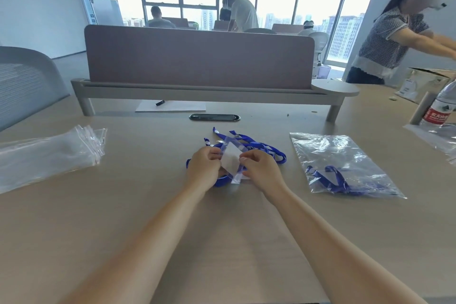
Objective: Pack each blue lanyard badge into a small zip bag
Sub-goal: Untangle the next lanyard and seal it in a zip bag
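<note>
While one blue lanyard badge [232, 159] is held just above the counter [222, 242] at its centre, the task is judged to be at an early stage. The clear sleeve with its white insert is pinched on its left edge by the curled fingers [214, 154] of the left hand [203, 165] and on its right edge by the curled fingers [246, 159] of the right hand [260, 171]; both hands are closed on it, and the sleeve is tilted. Its blue strap is looped beneath the hands and is mingled with a loose heap of further lanyards [264, 147] lying just behind them; the number in the heap cannot be told. Whether a zip bag is drawn over the held sleeve cannot be determined. To the right, well apart from the hands, one filled zip bag [345, 163] is laid flat, with a blue lanyard visible inside; one unit is therefore taken as completed. To the left, a stack of empty zip bags [51, 153] is kept. Remaining work is judged as follows: the held badge is to be bagged and sealed, and the heap is to be processed likewise.
</note>
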